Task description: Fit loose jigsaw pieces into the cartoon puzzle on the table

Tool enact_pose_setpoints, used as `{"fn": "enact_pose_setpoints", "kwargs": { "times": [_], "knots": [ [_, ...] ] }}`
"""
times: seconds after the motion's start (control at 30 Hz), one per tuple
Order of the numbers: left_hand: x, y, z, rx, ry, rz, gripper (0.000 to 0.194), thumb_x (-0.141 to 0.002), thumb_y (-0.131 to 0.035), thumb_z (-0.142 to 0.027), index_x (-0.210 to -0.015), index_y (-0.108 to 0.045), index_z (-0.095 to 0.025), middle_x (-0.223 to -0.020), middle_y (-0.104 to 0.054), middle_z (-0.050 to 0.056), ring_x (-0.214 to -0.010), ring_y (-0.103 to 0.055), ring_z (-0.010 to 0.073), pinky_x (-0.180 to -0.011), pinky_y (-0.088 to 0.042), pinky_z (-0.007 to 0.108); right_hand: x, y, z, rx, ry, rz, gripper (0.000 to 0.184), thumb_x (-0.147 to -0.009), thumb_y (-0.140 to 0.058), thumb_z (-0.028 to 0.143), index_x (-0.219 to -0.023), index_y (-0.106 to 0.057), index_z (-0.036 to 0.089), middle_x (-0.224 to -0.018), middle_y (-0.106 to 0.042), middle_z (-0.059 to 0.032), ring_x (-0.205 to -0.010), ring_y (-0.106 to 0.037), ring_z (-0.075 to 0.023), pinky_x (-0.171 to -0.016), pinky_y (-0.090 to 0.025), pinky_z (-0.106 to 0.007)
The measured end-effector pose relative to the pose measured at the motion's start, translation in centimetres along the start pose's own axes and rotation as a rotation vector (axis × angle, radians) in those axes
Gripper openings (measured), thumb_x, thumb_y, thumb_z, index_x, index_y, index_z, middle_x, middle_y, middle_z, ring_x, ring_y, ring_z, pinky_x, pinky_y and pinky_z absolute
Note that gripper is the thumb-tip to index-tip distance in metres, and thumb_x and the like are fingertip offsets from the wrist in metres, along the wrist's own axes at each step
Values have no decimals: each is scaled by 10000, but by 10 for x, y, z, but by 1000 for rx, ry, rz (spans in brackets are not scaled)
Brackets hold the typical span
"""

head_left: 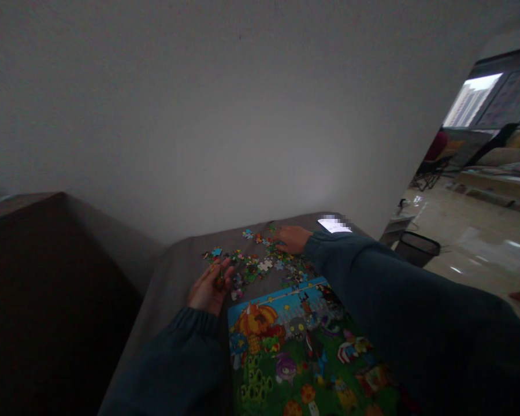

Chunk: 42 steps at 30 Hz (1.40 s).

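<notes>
Across the head view's lower centre, loose puzzle pieces spread broadly sideways over the worktop, right of the left hand and below the right hand, the nearer one, its fingers bent down among them; whether it pinches one I cannot tell. The left, palm up, curls around apparent pieces. Two hands, one picture board, one lit phone; pieces overlap beyond counting.

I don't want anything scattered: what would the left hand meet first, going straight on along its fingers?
Probably the loose puzzle pieces just beyond the fingers of the left hand, though its height is unclear and it might pass over them.
</notes>
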<state>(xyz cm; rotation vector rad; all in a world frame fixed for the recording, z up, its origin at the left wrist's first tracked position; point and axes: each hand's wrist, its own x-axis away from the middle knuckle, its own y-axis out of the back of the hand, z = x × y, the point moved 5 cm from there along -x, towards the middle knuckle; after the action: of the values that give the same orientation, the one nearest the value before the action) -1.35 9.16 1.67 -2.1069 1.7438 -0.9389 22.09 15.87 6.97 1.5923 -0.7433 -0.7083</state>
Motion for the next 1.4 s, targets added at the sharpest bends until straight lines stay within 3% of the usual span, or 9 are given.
{"fn": "enact_pose_setpoints", "kwargs": {
  "times": [0.1,0.23,0.4,0.57,0.77,0.87,1.07,1.4],
  "knots": [
    [0,-1,0,-10,6,-2,221,-915,-505,-72,-1081,-629,-149,-1180,-683,119,-683,-712,120,-469,-548,167,-4,-5,20,-104,135,11,372,-903,-573,384,-1219,-637,199,-1185,-656,-89,-1123,-574,-220,-973,-415,-326],
    [1,-1,0,-18,5,-7,210,-917,-503,-74,-1067,-630,-149,-1163,-691,112,-677,-710,116,-472,-546,166,-6,-11,35,-200,227,13,321,-806,-711,356,-1085,-709,199,-1093,-679,-81,-1063,-583,-222,-949,-420,-326],
    [1,0,0,-27,0,-2,203,-913,-514,-72,-1055,-634,-154,-1121,-708,98,-676,-709,116,-481,-551,169,-9,-8,20,-266,155,-77,126,-833,-684,255,-917,-731,173,-986,-683,-77,-954,-604,-193,-864,-441,-305],
    [1,0,0,-39,-9,-1,196,-908,-519,-70,-1047,-632,-151,-1097,-715,98,-671,-709,119,-474,-552,171,-17,-3,6,-267,-27,-186,244,-939,-503,195,-1054,-706,126,-1027,-691,-135,-962,-617,-223,-843,-439,-340],
    [2,-2,-1,-48,-14,-7,182,-911,-509,-63,-1017,-626,-152,-1021,-731,82,-657,-709,120,-465,-550,170,-25,-7,11,-298,4,-116,278,-902,-547,185,-1132,-700,217,-1070,-724,-49,-961,-657,-184,-815,-458,-266],
    [2,-3,-2,-47,-12,-2,179,-909,-512,-63,-1011,-627,-155,-999,-733,72,-664,-711,124,-465,-553,176,-22,-10,2,-284,-7,-105,315,-915,-518,199,-1192,-667,194,-1133,-699,-87,-1011,-644,-211,-870,-456,-315],
    [4,-4,-1,-43,-2,0,177,-908,-515,-64,-1014,-623,-156,-1003,-731,75,-643,-704,117,-460,-550,174,-14,-32,-10,-252,54,-4,452,-776,-728,344,-1185,-669,162,-1216,-636,-144,-1132,-575,-272,-977,-415,-380],
    [6,-6,-2,-47,5,-9,153,-909,-506,-62,-966,-622,-144,-955,-727,65,-606,-695,115,-435,-540,179,-2,-28,-25,-238,62,32,294,-799,-696,306,-1054,-712,160,-1055,-701,-97,-976,-636,-215,-871,-464,-301]
  ]
}}
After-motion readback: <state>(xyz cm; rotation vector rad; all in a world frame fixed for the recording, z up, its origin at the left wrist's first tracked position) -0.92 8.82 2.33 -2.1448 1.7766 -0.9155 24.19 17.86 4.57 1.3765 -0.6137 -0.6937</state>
